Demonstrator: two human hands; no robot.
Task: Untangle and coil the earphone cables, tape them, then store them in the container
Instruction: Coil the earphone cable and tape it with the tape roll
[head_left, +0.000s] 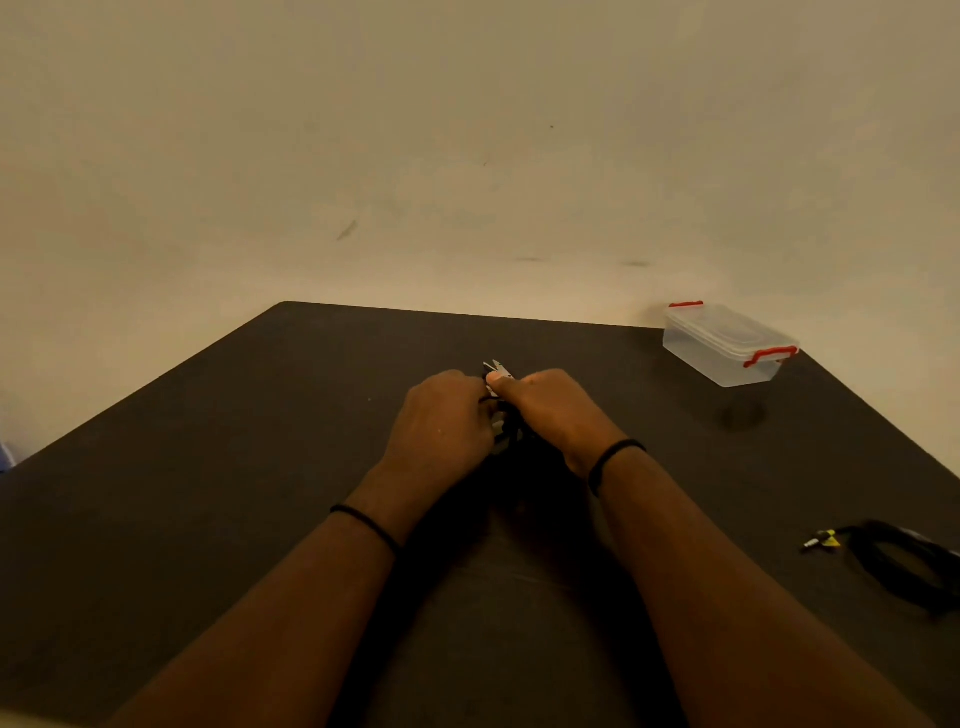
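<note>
My left hand (447, 415) and my right hand (550, 410) meet at the middle of the dark table (260, 467), fingers curled. Between them sits a black earphone cable (511, 426), mostly hidden by the hands. A small snipper with pointed metal blades (497, 368) pokes out above my right thumb, which presses on it. A clear plastic container (727, 345) with a shut lid and red clips stands at the back right. A second coiled black cable (904, 566) with a yellow-marked plug lies at the right edge.
A pale wall runs behind the table's far edge. A round dark mark (743, 415) shows on the table in front of the container. Black bands circle both wrists.
</note>
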